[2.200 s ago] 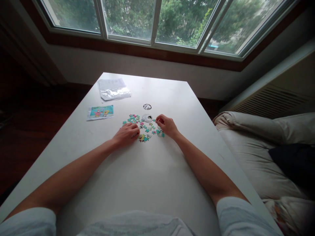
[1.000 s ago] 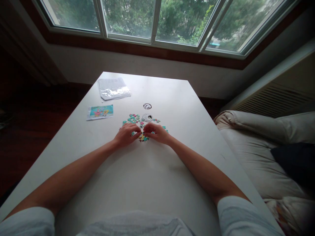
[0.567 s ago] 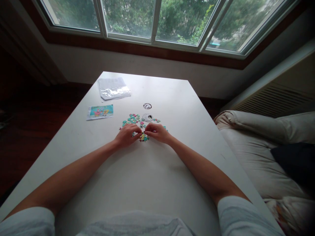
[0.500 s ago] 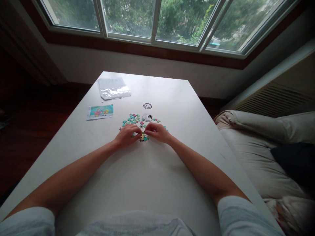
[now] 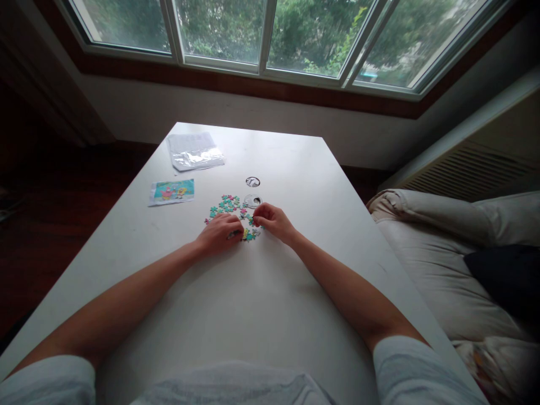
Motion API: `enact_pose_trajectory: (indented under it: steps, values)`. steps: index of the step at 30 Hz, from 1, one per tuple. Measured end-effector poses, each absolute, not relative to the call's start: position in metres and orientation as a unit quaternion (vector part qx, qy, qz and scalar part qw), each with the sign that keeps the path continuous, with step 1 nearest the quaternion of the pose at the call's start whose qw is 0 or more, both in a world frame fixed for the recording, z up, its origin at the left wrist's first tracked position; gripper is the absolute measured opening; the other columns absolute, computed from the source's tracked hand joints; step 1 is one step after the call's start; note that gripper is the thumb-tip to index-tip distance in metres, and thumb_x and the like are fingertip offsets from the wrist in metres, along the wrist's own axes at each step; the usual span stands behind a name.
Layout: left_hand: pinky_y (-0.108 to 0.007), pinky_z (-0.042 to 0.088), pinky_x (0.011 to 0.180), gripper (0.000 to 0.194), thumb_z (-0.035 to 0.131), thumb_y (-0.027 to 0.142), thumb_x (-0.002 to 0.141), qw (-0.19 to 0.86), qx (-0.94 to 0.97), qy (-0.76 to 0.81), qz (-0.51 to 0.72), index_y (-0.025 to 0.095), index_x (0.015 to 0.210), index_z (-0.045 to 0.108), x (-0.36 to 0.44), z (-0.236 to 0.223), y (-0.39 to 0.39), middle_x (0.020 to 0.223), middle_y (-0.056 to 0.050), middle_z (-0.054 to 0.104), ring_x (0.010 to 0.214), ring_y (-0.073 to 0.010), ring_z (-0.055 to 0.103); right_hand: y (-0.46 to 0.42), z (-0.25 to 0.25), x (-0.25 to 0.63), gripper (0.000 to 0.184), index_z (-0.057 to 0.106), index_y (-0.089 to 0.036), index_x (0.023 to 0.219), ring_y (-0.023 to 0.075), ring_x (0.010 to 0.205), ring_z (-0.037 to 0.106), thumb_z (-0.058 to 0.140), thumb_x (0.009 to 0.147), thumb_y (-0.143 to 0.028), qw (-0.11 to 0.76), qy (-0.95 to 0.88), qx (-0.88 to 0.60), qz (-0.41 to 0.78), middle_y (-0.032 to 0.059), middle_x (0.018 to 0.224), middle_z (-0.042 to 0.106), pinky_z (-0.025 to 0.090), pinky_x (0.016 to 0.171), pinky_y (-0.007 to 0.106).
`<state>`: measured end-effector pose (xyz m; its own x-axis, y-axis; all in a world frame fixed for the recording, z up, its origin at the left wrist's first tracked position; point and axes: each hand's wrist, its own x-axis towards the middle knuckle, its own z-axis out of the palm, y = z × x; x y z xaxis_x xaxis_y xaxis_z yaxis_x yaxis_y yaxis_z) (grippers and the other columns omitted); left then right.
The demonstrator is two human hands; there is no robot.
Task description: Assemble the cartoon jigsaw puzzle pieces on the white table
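Note:
Small jigsaw puzzle pieces [image 5: 228, 203] in teal, pink and yellow lie loosely scattered around my hands. A tight cluster of puzzle pieces [image 5: 250, 235], partly yellow, lies between my hands. My left hand [image 5: 220, 233] rests at the cluster's left side with its fingers curled down; what its fingertips hold, if anything, is hidden. Just right of and above the cluster, my right hand [image 5: 274, 223] pinches thumb and finger together around a small dark puzzle piece [image 5: 253, 220]. More loose pieces are partly covered by both hands.
A picture card [image 5: 172, 192] with cartoon figures lies on the white table [image 5: 236, 320] at left. Behind it is a clear plastic bag [image 5: 196, 152] with paper. Two round holes or discs [image 5: 253, 182] sit beyond the pieces. A padded seat [image 5: 426, 253] stands right of the table.
My right hand has moved away from my left fingertips, slightly up and to the right, uncovering more of the cluster. My left hand has stayed almost in place.

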<state>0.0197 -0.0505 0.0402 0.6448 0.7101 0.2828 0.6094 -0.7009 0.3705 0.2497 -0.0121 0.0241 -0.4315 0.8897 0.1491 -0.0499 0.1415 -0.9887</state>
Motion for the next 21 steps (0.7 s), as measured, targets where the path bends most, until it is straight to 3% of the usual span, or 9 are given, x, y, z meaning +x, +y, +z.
enact_pose_trajectory:
  steps: [7,15,21]
  values:
    - [-0.038,0.04,0.092,0.013,0.057,0.026,0.095,0.13,0.916,0.329,0.189,0.025,0.095,0.07,0.023,0.045,-0.054,0.101,-0.003,0.07,0.096,-0.0213,0.061,-0.014,0.023,0.25,0.03,0.068,-0.018,0.1,0.0139,0.073,0.066,0.076,0.078,-0.037,0.404,-0.628,-0.34,0.572,0.0004,0.079,0.071,0.055,0.073,0.029]
    - [-0.038,0.041,0.095,0.012,0.057,0.028,0.096,0.115,0.892,0.375,0.225,0.026,0.095,0.069,0.022,0.039,-0.053,0.101,-0.003,0.071,0.102,-0.0224,0.06,-0.016,0.023,0.247,0.026,0.065,-0.019,0.089,0.0156,0.076,0.07,0.079,0.073,-0.034,0.406,-0.597,-0.324,0.611,-0.0005,0.079,0.071,0.057,0.077,0.032]
    - [-0.037,0.042,0.092,0.01,0.058,0.028,0.095,0.118,0.875,0.399,0.246,0.025,0.095,0.068,0.02,0.037,-0.051,0.099,-0.003,0.071,0.101,-0.0221,0.061,-0.021,0.032,0.247,0.023,0.068,-0.018,0.091,0.0162,0.086,0.067,0.076,0.078,-0.034,0.373,-0.636,-0.314,0.598,0.0047,0.093,0.074,0.054,0.083,0.031]
